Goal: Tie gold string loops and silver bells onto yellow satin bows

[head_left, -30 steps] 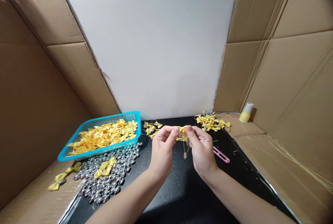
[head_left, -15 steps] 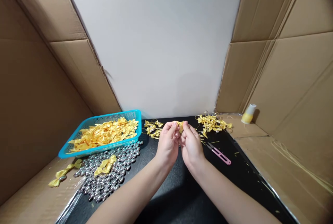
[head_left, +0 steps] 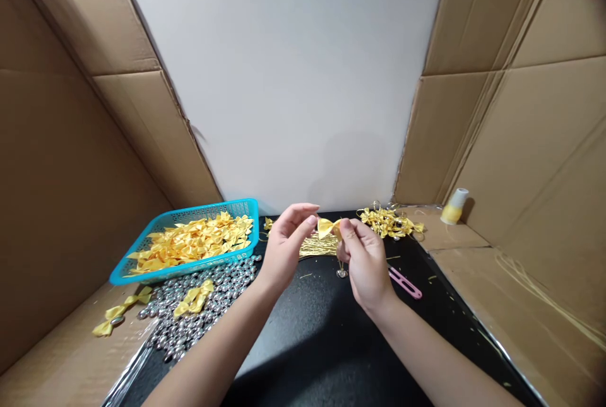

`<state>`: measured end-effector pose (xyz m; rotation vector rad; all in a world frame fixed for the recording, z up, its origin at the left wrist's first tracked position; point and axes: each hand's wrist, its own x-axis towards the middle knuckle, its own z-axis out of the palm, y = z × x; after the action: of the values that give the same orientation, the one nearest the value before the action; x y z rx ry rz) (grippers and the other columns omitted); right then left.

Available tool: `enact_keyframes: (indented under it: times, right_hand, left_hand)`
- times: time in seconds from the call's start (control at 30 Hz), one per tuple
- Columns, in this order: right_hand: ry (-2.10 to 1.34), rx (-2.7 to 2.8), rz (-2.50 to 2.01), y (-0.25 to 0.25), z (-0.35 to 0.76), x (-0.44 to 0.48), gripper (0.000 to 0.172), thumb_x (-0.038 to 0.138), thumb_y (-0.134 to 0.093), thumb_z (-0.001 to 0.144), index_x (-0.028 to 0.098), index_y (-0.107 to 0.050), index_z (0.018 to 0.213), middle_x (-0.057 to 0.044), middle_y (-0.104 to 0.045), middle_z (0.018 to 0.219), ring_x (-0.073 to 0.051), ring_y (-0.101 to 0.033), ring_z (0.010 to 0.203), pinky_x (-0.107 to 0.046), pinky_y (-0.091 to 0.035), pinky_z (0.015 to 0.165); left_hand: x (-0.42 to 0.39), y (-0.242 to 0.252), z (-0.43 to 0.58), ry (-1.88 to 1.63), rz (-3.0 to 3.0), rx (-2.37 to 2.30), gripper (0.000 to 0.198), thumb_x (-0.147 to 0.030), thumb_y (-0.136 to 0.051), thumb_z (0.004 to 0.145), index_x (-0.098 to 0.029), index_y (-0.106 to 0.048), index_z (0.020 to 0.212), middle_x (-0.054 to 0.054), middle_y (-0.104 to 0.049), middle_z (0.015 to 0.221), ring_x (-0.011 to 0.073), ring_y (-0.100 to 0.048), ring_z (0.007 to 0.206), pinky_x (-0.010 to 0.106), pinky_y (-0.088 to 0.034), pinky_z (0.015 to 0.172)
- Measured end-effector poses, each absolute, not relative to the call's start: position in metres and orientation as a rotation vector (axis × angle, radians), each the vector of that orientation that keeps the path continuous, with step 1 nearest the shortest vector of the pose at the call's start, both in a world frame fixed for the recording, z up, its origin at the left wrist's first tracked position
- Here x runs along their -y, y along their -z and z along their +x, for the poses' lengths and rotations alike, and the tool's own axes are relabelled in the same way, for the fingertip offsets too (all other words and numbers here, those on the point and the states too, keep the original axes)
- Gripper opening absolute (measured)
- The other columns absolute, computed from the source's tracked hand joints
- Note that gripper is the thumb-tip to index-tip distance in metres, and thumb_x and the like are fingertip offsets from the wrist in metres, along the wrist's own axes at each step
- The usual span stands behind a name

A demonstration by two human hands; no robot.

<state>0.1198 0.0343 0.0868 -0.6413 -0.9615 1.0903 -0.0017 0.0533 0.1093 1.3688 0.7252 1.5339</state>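
Above a black table (head_left: 307, 344), both hands meet on one small yellow satin bow (head_left: 326, 228). My right hand (head_left: 367, 265) pinches the bow's right side, and a little silver bell (head_left: 339, 273) dangles below it on a thin gold thread. My left hand (head_left: 284, 246) has thumb and forefinger closed on the bow's left edge, the other fingers loosely curled. A bundle of gold threads (head_left: 317, 246) lies on the table just behind the hands.
A turquoise basket (head_left: 142, 268) of yellow bows sits at the left, with a heap of silver bells (head_left: 199, 315) in front of it. Finished bows (head_left: 388, 222) lie piled at the back right. Pink snips (head_left: 404, 284), a yellow thread spool (head_left: 453, 206), cardboard walls on both sides.
The hands were pressed together around the bow; now they have drawn slightly apart. The bow shows between them and the bell hangs free under my right hand.
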Motion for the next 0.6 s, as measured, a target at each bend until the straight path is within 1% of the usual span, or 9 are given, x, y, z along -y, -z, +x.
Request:
enact_keyframes:
  times: [0.1,0.17,0.23,0.33,0.47,0.53,0.6]
  right_hand:
    - [-1.053,1.054,-0.662,-0.086,0.123,-0.031,0.036,0.046,-0.060,0.086,0.018,-0.053,0.065,0.008,-0.028,0.052,-0.007,-0.022,0.048,-0.023,-0.018,0.045]
    - [-1.038,1.088,-0.676,-0.086,0.123,-0.030,0.036,0.046,-0.059,0.087,0.018,-0.053,0.065,0.008,-0.029,0.053,-0.007,-0.023,0.049,-0.023,-0.018,0.046]
    - [-1.023,1.110,-0.693,-0.087,0.123,-0.029,0.037,0.046,-0.058,0.087,0.018,-0.053,0.064,0.007,-0.031,0.054,-0.007,-0.024,0.050,-0.023,-0.020,0.046]
    - [-1.004,1.131,-0.718,-0.088,0.124,-0.029,0.039,0.048,-0.058,0.086,0.018,-0.051,0.062,0.007,-0.033,0.054,-0.008,-0.025,0.050,-0.024,-0.022,0.047]
    - [-0.997,1.141,-0.721,-0.087,0.126,-0.029,0.039,0.047,-0.059,0.086,0.018,-0.051,0.061,0.006,-0.035,0.055,-0.008,-0.026,0.050,-0.024,-0.023,0.048]
    - [-1.015,1.128,-0.709,-0.086,0.127,-0.030,0.039,0.047,-0.059,0.086,0.018,-0.051,0.060,0.007,-0.033,0.053,-0.008,-0.025,0.049,-0.024,-0.022,0.047]
    - [-1.047,1.101,-0.700,-0.084,0.128,-0.030,0.038,0.048,-0.059,0.085,0.018,-0.055,0.062,0.007,-0.031,0.051,-0.008,-0.024,0.048,-0.024,-0.020,0.045]
  left_hand:
    - [-0.049,-0.115,-0.015,-1.523,1.779,-0.764,0.008,-0.024,-0.066,0.080,-0.021,-0.072,0.082,0.003,-0.066,0.078,0.0149,-0.057,0.074,0.024,-0.044,0.067]
    - [-0.046,-0.119,-0.019,-1.504,1.896,-0.789,0.013,-0.024,-0.061,0.083,-0.021,-0.073,0.083,0.004,-0.068,0.080,0.0162,-0.058,0.075,0.026,-0.045,0.069]
    - [-0.044,-0.122,-0.020,-1.471,1.933,-0.863,0.014,-0.025,-0.061,0.083,-0.021,-0.074,0.087,0.005,-0.070,0.081,0.0161,-0.059,0.073,0.026,-0.045,0.068]
    - [-0.042,-0.125,-0.016,-1.367,1.898,-0.967,0.014,-0.031,-0.067,0.080,-0.018,-0.074,0.081,0.005,-0.070,0.073,0.0156,-0.058,0.066,0.025,-0.045,0.062]
    - [-0.041,-0.125,-0.010,-1.272,1.660,-0.900,0.021,-0.036,-0.071,0.076,-0.016,-0.070,0.071,0.004,-0.068,0.066,0.0136,-0.058,0.061,0.023,-0.045,0.059]
    - [-0.041,-0.125,-0.009,-1.270,1.606,-0.879,0.024,-0.038,-0.072,0.075,-0.016,-0.067,0.067,0.003,-0.065,0.063,0.0122,-0.057,0.059,0.022,-0.045,0.059]
    - [-0.041,-0.124,-0.008,-1.281,1.603,-0.890,0.026,-0.039,-0.072,0.075,-0.015,-0.066,0.065,0.002,-0.064,0.061,0.0112,-0.055,0.058,0.021,-0.043,0.058]
